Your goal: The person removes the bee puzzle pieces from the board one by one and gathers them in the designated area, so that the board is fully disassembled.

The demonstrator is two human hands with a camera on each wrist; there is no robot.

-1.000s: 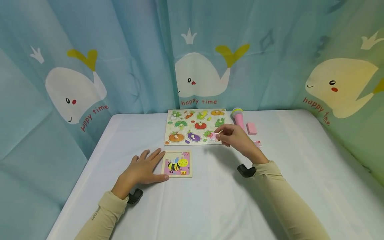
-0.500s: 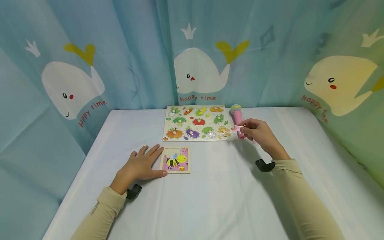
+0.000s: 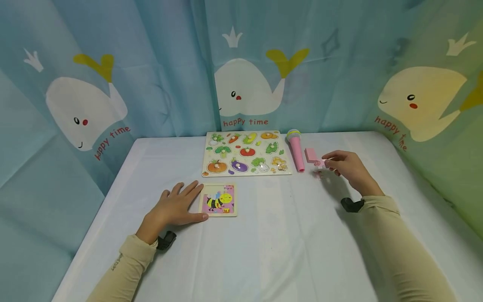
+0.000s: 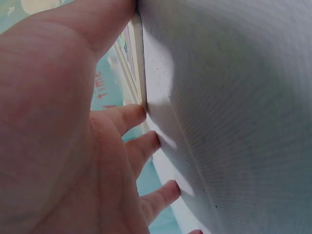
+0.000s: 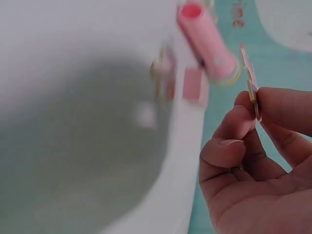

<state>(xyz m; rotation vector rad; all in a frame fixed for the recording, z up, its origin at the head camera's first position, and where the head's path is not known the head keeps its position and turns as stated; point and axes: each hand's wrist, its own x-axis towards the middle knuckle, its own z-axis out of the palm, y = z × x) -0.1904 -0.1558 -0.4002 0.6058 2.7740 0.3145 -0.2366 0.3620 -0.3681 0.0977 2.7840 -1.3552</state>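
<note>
My left hand [image 3: 174,208] lies at the left side of a small wooden puzzle [image 3: 220,202] with a bee picture. Its fingers are spread and straight, and the thumb and index fingertips touch the frame's edge. The upper left of the bee picture shows pale bare wood. Further right, my right hand [image 3: 349,170] pinches a thin pink puzzle piece [image 5: 250,75] between thumb and index finger, seen edge-on in the right wrist view. Below it on the table lie loose pink pieces [image 3: 318,175], blurred in the right wrist view, beside a pink block [image 3: 310,155].
A vegetable peg board [image 3: 247,152] lies at the back, behind the bee puzzle. A pink toy microphone [image 3: 297,155] lies just right of it. Whale-printed curtains [image 3: 170,84] stand round the white-covered table [image 3: 256,251].
My right hand has carried the pink piece rightward, from over the vegetable board past the microphone to above the loose pieces. My left hand stays at the bee puzzle.
</note>
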